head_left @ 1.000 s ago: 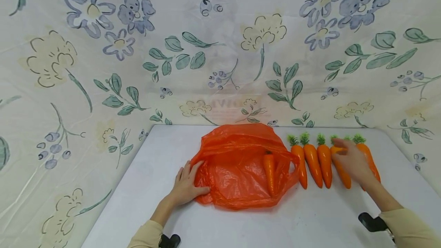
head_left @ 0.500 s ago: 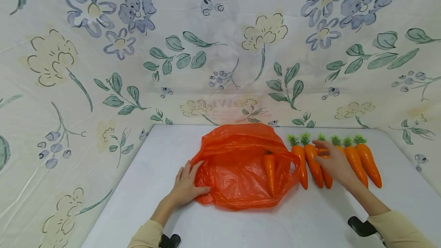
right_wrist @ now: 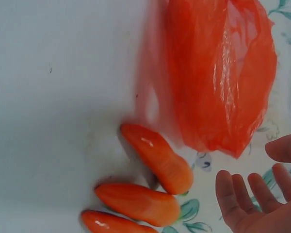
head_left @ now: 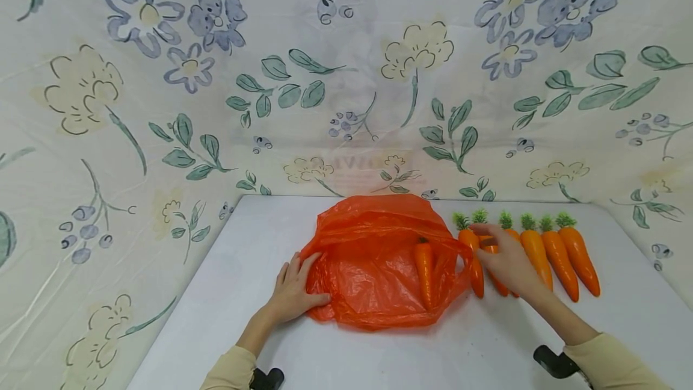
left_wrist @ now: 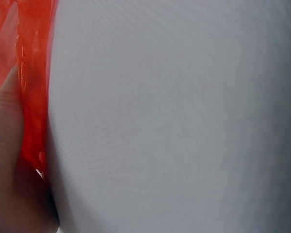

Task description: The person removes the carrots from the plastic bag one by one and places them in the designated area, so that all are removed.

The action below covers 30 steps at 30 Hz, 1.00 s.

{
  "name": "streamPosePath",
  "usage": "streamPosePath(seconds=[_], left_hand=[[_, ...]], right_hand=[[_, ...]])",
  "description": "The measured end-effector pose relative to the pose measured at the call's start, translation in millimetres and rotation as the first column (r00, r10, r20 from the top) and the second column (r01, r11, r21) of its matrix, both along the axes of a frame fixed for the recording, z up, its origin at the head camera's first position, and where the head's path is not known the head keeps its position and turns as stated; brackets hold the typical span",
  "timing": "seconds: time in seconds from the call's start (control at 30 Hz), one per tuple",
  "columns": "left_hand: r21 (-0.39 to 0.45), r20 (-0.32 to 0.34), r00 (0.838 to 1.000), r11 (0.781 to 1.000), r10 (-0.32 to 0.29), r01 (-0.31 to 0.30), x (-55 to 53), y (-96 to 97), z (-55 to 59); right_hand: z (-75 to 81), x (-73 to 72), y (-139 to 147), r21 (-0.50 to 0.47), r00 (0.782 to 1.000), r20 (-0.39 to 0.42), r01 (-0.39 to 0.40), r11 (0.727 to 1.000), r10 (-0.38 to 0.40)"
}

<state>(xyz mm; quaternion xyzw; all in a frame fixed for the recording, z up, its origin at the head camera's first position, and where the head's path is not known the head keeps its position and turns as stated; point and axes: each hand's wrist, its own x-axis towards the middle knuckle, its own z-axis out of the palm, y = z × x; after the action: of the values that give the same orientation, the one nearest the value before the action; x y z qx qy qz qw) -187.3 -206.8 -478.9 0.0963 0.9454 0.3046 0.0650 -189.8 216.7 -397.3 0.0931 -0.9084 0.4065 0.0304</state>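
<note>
A red plastic bag (head_left: 368,269) lies with its mouth toward me, one orange carrot (head_left: 424,275) inside it. My left hand (head_left: 295,290) rests at the bag's left edge, fingers spread and thumb against the film; the left wrist view shows the thumb (left_wrist: 5,111) beside the red plastic. To the bag's right, several more carrots with leafy green tops stand in a row, the nearest carrot (head_left: 476,281) close to the bag handle. Over the left end of that row hovers my right hand (head_left: 506,260), hiding parts of the carrots under it. In the right wrist view its fingers are parted and hold nothing.
The white table (head_left: 422,360) runs back to a wall covering (head_left: 373,101) printed with flowers and leaves. A rightmost carrot (head_left: 579,257) lies at the far end of the row. A black wrist-camera mount (head_left: 554,361) sits by my right sleeve.
My right hand has moved left along the row, from the right-hand carrots to those nearest the bag, uncovering the ones it hid. The left hand, bag and carrots stay as they were.
</note>
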Motion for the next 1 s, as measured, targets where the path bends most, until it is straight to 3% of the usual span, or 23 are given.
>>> streamPosePath(seconds=[0.33,0.5,0.73,0.87,1.0], left_hand=[[0.002,0.004,1.0,1.0,0.001,-0.001,0.7,-0.1,0.1],[0.006,0.008,1.0,1.0,0.0,0.0,1.5,0.1,1.5],[0.007,0.015,1.0,1.0,0.003,-0.004,2.3,0.0,3.3],[0.007,0.022,1.0,1.0,0.01,-0.01,2.3,0.8,3.7],[0.01,0.029,0.999,1.0,0.018,-0.018,2.1,0.9,3.6]], right_hand=[[7.9,4.2,-16,0.025,1.0,-0.005,0.002,1.0,-0.002],[9.5,4.8,-25,-0.029,1.0,-0.013,-0.018,0.999,0.017],[1.6,5.3,-44,-0.102,0.993,-0.057,-0.109,0.989,0.104],[-4.2,4.7,-53,-0.1,0.988,-0.027,-0.151,0.983,0.149],[-8.5,2.7,-59,-0.094,0.99,0.008,-0.138,0.986,0.14]])
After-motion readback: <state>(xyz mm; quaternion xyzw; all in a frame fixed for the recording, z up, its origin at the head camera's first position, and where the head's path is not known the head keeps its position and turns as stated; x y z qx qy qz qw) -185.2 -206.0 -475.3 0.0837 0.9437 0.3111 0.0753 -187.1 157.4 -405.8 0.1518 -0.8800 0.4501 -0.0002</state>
